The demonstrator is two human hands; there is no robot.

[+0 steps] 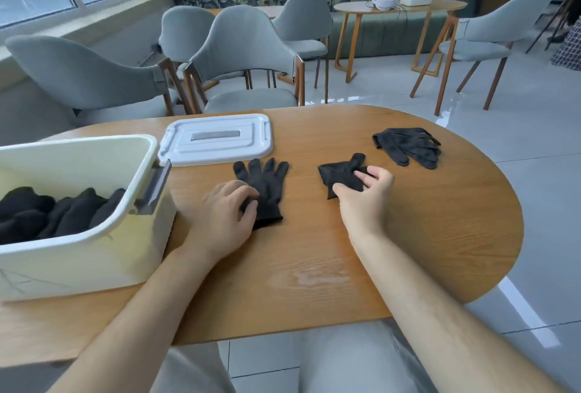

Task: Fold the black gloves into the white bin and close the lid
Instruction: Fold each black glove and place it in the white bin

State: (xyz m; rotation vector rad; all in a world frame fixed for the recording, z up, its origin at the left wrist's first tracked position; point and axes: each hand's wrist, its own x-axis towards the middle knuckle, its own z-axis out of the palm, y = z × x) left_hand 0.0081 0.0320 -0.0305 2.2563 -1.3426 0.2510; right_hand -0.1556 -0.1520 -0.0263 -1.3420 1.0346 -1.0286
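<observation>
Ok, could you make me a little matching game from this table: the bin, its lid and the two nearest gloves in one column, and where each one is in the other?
Things:
1. white bin
2. lid
3. spread-out glove
4. folded glove

Places:
A. touched by the right hand
B. off the bin, lying flat on the table
C. pinched at the cuff by the left hand
D. at the table's left end, with black gloves inside

Pairs: 1-D, 2-B, 3-C, 4-A
</observation>
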